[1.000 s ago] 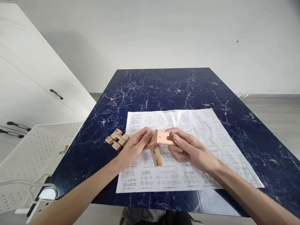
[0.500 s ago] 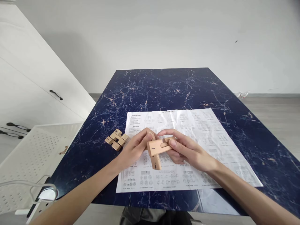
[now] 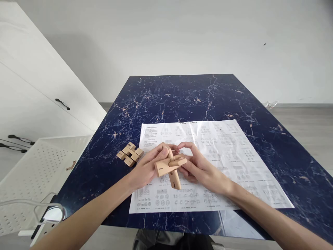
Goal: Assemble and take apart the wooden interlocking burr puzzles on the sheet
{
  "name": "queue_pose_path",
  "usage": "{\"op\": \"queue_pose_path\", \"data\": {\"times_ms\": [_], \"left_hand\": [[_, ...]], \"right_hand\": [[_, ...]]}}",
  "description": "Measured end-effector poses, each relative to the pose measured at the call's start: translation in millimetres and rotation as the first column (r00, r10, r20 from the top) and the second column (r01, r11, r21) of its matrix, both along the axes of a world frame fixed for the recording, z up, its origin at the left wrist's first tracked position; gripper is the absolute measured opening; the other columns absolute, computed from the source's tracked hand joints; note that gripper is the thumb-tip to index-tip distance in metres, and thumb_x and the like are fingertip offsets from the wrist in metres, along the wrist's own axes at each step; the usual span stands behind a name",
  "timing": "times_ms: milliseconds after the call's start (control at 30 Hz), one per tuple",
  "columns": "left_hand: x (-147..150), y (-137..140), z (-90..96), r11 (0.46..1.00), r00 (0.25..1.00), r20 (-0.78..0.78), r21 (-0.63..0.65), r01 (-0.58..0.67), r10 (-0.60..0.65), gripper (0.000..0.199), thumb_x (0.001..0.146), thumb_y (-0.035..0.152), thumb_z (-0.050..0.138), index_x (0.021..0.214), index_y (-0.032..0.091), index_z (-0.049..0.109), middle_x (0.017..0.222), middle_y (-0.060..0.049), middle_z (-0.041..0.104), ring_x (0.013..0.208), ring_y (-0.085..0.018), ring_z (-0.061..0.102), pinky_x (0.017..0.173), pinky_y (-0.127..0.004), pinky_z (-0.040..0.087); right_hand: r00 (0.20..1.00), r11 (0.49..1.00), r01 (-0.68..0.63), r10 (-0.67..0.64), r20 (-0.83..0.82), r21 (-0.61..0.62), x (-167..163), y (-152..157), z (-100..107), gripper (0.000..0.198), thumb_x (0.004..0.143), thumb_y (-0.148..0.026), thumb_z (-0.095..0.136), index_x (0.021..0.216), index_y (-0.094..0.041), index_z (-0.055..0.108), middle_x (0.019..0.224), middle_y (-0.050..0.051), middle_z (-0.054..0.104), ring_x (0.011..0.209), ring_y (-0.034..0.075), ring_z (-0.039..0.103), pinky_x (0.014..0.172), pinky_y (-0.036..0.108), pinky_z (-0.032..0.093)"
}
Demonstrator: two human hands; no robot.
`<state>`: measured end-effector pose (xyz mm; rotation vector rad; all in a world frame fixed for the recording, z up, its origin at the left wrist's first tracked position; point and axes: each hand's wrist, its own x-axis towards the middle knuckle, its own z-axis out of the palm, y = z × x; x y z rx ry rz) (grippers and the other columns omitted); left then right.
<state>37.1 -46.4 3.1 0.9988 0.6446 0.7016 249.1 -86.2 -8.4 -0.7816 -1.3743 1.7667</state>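
Above the paper sheet, my left hand (image 3: 149,166) is closed around a wooden puzzle piece (image 3: 175,180) that points down toward me, with a dark mark near its lower end. Across it lies a second, slotted wooden puzzle piece (image 3: 163,167), marked with a short dark line; the first piece's upper end pokes up through the slot. My right hand (image 3: 200,170) pinches the slotted piece's right end between thumb and fingers, its index finger bent over toward my left hand. Some fingertips of both hands are hidden behind the wood.
A flat cluster of interlocked wooden pieces (image 3: 130,154) lies left of my hands. The printed instruction sheet (image 3: 249,180) covers the near part of the dark blue marbled table (image 3: 169,97). A white perforated cart (image 3: 39,166) and white cabinet (image 3: 36,93) stand at the left.
The slotted piece has shifted left and turned, and the other piece now shows through its slot. My right hand has moved left, nearer to my left hand.
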Motion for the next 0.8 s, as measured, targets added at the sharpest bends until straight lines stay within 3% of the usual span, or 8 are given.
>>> {"op": "queue_pose_path", "data": {"times_ms": [100,200,400,633,800], "left_hand": [[-0.6,-1.2,-1.5,0.996,0.998,0.057,-0.079,0.027,-0.023,0.037,0.095,0.059,0.077,0.101,0.022,0.074,0.133,-0.009,0.066,0.122,-0.025,0.068,0.101,-0.036,0.059],[1.2,-2.6,-2.2,0.988,0.994,0.103,-0.149,0.041,-0.026,0.036,0.096,0.057,0.078,0.097,0.022,0.072,0.131,-0.009,0.069,0.121,-0.025,0.070,0.100,-0.036,0.059],[4.4,-1.4,-2.2,0.991,0.995,0.059,-0.111,-0.078,0.085,0.035,0.093,0.055,0.081,0.098,0.022,0.073,0.140,-0.007,0.061,0.114,-0.025,0.069,0.098,-0.041,0.061],[3.4,-2.4,1.3,0.993,0.993,0.065,-0.060,-0.099,0.102,0.034,0.095,0.052,0.079,0.091,0.019,0.072,0.112,-0.005,0.059,0.088,-0.016,0.060,0.081,-0.030,0.057],[5.0,0.6,1.1,0.992,0.988,0.115,-0.087,-0.096,0.106,0.036,0.095,0.051,0.081,0.083,0.019,0.071,0.102,-0.003,0.058,0.085,-0.015,0.058,0.081,-0.029,0.055]], "right_hand": [[1.000,1.000,0.026,-0.026,-0.004,-0.018,-2.1,-0.1,-2.5,0.035,0.112,-0.056,0.053,0.129,-0.031,0.034,0.071,-0.012,0.043,0.052,0.010,0.029,0.049,0.025,0.027],[0.999,0.999,0.037,-0.039,-0.032,-0.040,-1.6,1.4,-3.7,0.037,0.110,-0.056,0.056,0.128,-0.031,0.035,0.066,-0.014,0.044,0.049,0.010,0.031,0.048,0.024,0.027],[0.995,0.992,-0.020,0.008,-0.101,-0.122,0.0,6.8,-4.4,0.028,0.109,-0.052,0.061,0.120,-0.027,0.053,0.067,-0.011,0.045,0.045,0.007,0.030,0.046,0.024,0.025],[0.985,0.975,-0.126,0.101,-0.141,-0.181,5.6,10.6,-4.8,0.027,0.107,-0.047,0.067,0.121,-0.027,0.057,0.067,-0.012,0.044,0.044,0.005,0.023,0.042,0.021,0.021],[0.979,0.970,-0.125,0.087,-0.183,-0.207,6.6,9.0,-1.0,0.024,0.107,-0.045,0.067,0.118,-0.025,0.059,0.062,-0.013,0.044,0.042,0.005,0.023,0.042,0.021,0.022]]}}
